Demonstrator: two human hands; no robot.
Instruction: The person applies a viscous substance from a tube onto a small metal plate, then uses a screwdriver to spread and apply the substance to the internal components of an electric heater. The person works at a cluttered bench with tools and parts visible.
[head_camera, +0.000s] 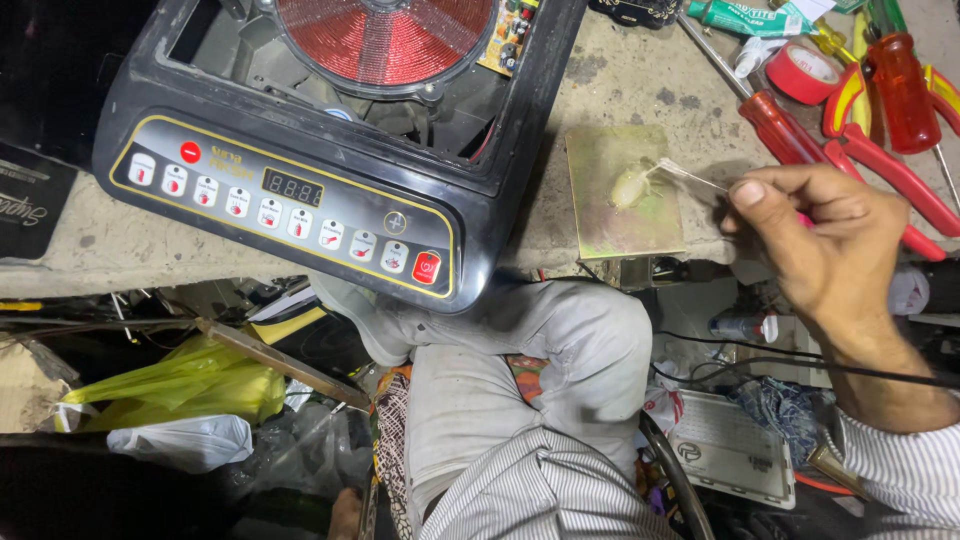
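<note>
- My right hand (820, 235) is at the right of the desk (620, 80), its fingers (775, 190) pressed together, pinching a thin stick (690, 176) whose far tip reaches into a pale blob of paste (630, 187).
- The paste sits on a small greenish square card (622, 215) lying flat near the desk's front edge, just right of the opened induction cooker (300, 190).
- My left hand is out of view, so I cannot tell what its fingers are doing.
- The cooker's top is off: its red coil (385, 40) is exposed, and the button panel faces me, overhanging the desk edge above my knee.
- Behind my hand lie red-handled screwdrivers (790, 130), red and yellow pliers (880, 150) and a roll of red tape (803, 72).
- To do this well, I judge I should keep the stick low and nearly flat, work the blob from its edge inward, and keep it on the card.
- A light pinch close to the end of the stick gives finer control; the card is loose and could slide if I push hard.
</note>
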